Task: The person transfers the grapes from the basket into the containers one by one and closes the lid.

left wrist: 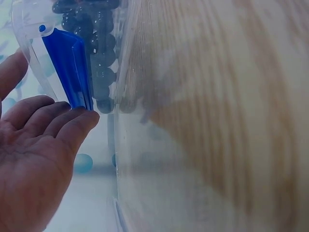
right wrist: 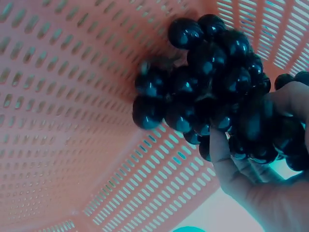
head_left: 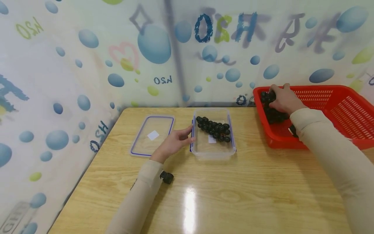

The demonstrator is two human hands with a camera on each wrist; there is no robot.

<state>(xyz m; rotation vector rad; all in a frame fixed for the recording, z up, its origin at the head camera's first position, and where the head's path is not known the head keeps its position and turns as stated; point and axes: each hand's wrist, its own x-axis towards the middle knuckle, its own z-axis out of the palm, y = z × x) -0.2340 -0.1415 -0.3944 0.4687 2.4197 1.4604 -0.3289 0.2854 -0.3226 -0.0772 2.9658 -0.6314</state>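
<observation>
My right hand (head_left: pixel 286 100) reaches into the red basket (head_left: pixel 281 143) and grips a bunch of black grapes (right wrist: pixel 205 72) near its left wall. In the right wrist view, fingers and thumb curl round the grapes. A second bunch of black grapes (head_left: pixel 215 128) lies in a clear plastic box (head_left: pixel 213 152) at the middle of the table. My left hand (head_left: pixel 173 143) is at the left side of that box, with its fingers extended. In the left wrist view, the fingertips touch or nearly touch the box's blue clip (left wrist: pixel 72 67).
A clear lid (head_left: pixel 144 147) with a blue seal lies flat left of the box. The wooden table (head_left: pixel 222 195) meets a patterned wall (head_left: pixel 117 58) at the back and left. The basket stands at the table's right, its sides full of slots.
</observation>
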